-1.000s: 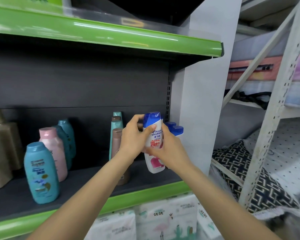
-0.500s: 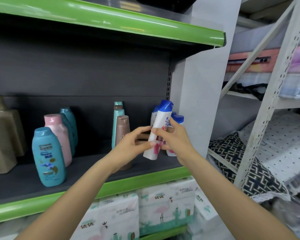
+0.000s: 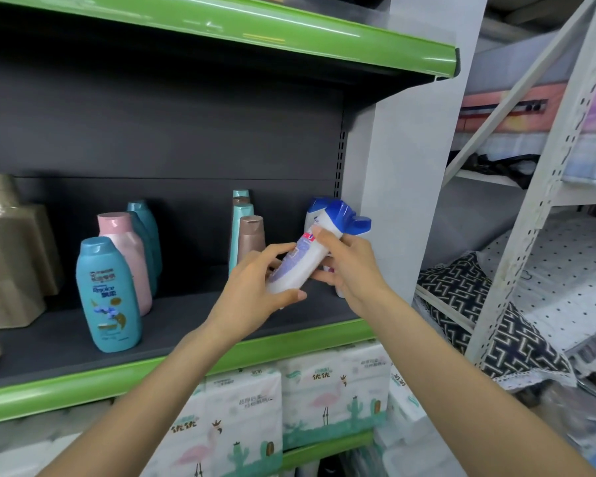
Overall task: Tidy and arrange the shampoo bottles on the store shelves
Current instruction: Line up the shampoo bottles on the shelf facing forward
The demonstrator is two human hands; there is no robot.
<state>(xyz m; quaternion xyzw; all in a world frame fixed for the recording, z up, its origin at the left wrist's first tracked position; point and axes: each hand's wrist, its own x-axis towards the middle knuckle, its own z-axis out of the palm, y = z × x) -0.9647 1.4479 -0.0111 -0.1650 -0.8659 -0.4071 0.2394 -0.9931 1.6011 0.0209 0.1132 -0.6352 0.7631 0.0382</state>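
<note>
A white shampoo bottle [image 3: 301, 256] with a blue cap is gripped by both hands, left hand [image 3: 255, 297] at its base and right hand [image 3: 350, 266] near its cap, above the dark shelf [image 3: 193, 325]. Half a second earlier it was held more upright; now it is tilted further, cap up and rightward. Teal, pink and brown bottles are stood on the shelf.

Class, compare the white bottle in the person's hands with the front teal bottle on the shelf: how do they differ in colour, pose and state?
The white bottle has a blue cap; the teal bottle has a teal cap. The white bottle is tilted, cap up and to the right; the teal bottle stands upright. The white bottle is held off the shelf by the left hand and right hand; the teal bottle rests on it untouched. Both are capped, labelled plastic bottles.
</note>
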